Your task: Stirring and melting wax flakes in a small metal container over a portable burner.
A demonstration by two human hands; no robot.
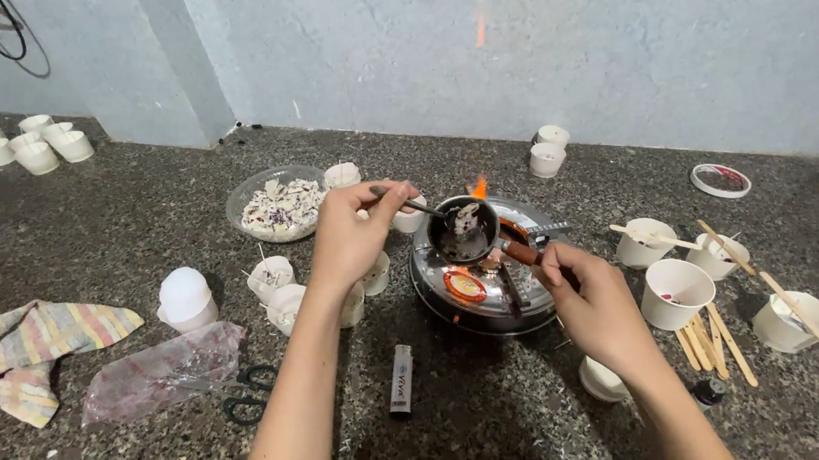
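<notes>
Holding pan handle, right hand; left hand stirring.

Both forearms are showing bare, with no sleeves reaching into view. The hands are wearing nothing.

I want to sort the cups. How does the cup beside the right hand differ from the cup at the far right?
The cup beside the right hand tilts toward the camera and looks almost empty, with only a small dark speck inside. The far-right cup stands upright and has a wooden stick lying across its rim; its contents are unclear. Both are small and white and stand on the dark counter.
</notes>
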